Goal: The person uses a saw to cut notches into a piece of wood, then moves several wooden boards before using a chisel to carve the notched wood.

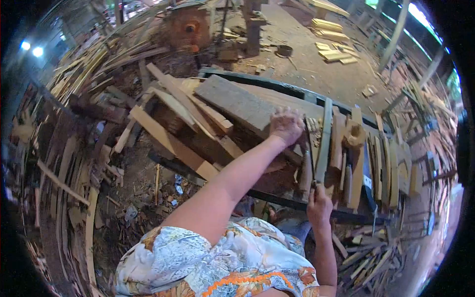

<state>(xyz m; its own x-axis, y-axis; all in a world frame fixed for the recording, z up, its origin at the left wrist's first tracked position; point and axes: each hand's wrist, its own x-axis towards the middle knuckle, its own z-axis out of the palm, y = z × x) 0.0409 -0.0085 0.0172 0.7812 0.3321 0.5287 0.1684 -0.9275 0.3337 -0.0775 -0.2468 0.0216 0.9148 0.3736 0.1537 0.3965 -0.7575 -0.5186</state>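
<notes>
My left hand (286, 126) reaches out with a bare forearm from a floral sleeve. It lies fingers-down on the far ends of rough wood slats (310, 143), at the edge of a wide grey plank (232, 101). My right hand (319, 205) is closer to me. It grips the near end of a long thin greenish slat (325, 138) that lies across the stack. More short slats (383, 171) lie side by side to the right. All of them rest on a dark metal frame (277, 198).
Offcut boards (168, 138) lean in a loose heap left of the frame. Scrap strips (64, 168) and chips cover the dirt floor at left and lower right. A round reddish log end (189, 27) stands at the back. Stacked cut boards (329, 42) lie far right.
</notes>
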